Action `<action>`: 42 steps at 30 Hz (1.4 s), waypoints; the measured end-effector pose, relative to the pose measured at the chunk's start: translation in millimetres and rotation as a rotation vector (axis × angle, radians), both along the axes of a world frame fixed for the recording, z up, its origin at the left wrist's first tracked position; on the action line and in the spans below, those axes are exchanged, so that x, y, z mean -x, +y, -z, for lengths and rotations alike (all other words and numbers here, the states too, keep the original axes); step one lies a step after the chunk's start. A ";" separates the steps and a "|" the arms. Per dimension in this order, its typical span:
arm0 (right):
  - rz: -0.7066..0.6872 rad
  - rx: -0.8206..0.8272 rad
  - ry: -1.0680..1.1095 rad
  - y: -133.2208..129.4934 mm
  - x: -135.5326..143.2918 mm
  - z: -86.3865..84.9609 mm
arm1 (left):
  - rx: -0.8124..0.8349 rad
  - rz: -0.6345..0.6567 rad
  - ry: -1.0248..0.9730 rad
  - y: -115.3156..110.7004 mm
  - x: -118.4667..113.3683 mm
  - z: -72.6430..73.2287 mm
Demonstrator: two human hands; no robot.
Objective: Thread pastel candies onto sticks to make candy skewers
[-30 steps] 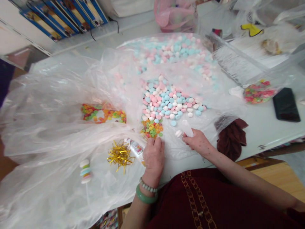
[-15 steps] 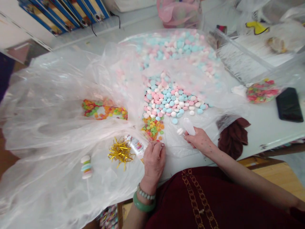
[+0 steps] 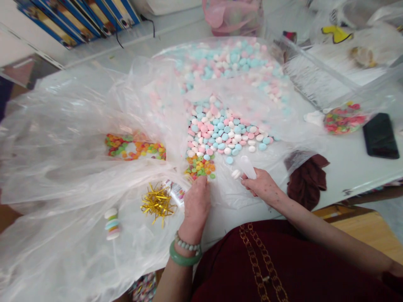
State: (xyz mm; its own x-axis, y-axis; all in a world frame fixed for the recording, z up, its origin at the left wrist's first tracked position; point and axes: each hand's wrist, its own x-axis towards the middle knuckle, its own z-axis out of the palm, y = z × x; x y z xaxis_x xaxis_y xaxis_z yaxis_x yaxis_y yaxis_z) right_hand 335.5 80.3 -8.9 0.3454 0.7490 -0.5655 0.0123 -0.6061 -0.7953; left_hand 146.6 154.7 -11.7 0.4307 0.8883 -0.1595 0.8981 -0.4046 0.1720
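My left hand (image 3: 197,200), with a beaded bracelet and a green bangle, reaches to the near edge of a pile of ring-shaped gummy candies (image 3: 200,167). Its fingers are curled together, their tips in the candies; what they pinch is hidden. My right hand (image 3: 263,184) is closed on a candy stick with white candies (image 3: 236,173) at its end; a translucent white plastic strip (image 3: 248,167) stands up from the same hand. Beyond both hands lies a heap of pink, blue and white round candies (image 3: 220,132). To the left, a finished-looking stack of candies on a stick (image 3: 111,224) lies on plastic sheeting.
Gold tinsel ties (image 3: 157,203) and a printed packet (image 3: 174,192) lie left of my left hand. More gummy rings (image 3: 135,147) show within the clear plastic (image 3: 72,176). On the right are a brown cloth (image 3: 308,180), a black phone (image 3: 380,136) and a clear box of white sticks (image 3: 324,75).
My left hand has moved slightly forward and left, from the near edge of the gummy rings into them. My right hand keeps its hold, almost still. The view has shifted slightly.
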 end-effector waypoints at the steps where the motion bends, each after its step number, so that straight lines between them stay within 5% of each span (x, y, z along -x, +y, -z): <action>1: -0.006 -0.001 -0.001 -0.3 -0.2 0.2 | 0.024 -0.058 -0.046 0.9 1.3 -1.0; 5: -0.021 0.009 -0.013 0.4 0.5 1.5 | 0.062 -0.176 -0.154 0.9 3.9 -3.9; 18: -0.047 -0.013 -0.027 0.6 2.4 5.2 | -0.213 0.019 0.077 -3.2 1.9 11.9; 27: -0.133 -0.037 -0.016 -4.4 9.4 0.3 | -0.070 -0.047 -0.132 2.8 -3.6 3.7; 30: -0.257 -0.086 -0.025 -9.9 14.4 -6.2 | 0.140 -0.225 -0.503 4.1 -4.1 -4.8; 35: -0.334 -0.163 -0.101 -12.0 22.7 -12.1 | 0.943 -0.545 -1.133 4.7 -4.0 -15.6; 42: -0.523 -0.223 -0.348 -11.7 18.9 -10.0 | 1.142 -0.633 -1.292 4.0 -2.4 -8.2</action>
State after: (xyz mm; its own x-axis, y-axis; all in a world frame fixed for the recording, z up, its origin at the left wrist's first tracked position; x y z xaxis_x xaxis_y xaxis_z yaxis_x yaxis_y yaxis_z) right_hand 316.6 68.7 1.0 0.0391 0.9534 -0.2991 0.5384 -0.2723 -0.7975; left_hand 149.0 158.7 -3.5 0.4436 0.6555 -0.6112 -0.0503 0.6991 0.7133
